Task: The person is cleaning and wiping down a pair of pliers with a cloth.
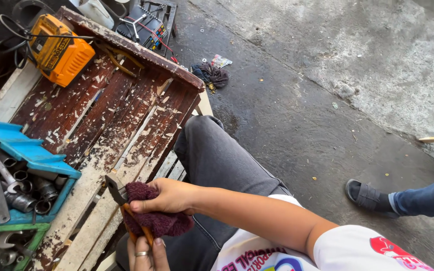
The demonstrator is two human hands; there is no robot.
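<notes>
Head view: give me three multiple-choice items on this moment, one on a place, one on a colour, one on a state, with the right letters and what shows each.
1. Where does the yellow power-tool case lie?
A. far end of the wooden pallet
B. on the concrete floor
C. in the blue tool tray

2. What colour is the cloth around the pliers?
A. white
B. dark maroon
C. green

3. How do the hands stand?
A. both empty
B. only one holds something
C. right hand presses the cloth on the pliers, left hand holds the orange handles

Answers: 1 A, the case sits at the pallet's far corner. 2 B, the wad is plainly maroon. 3 C, right-hand fingers clamp the cloth at the pliers' head, while the ringed left hand has its grip around the handles below.
</notes>
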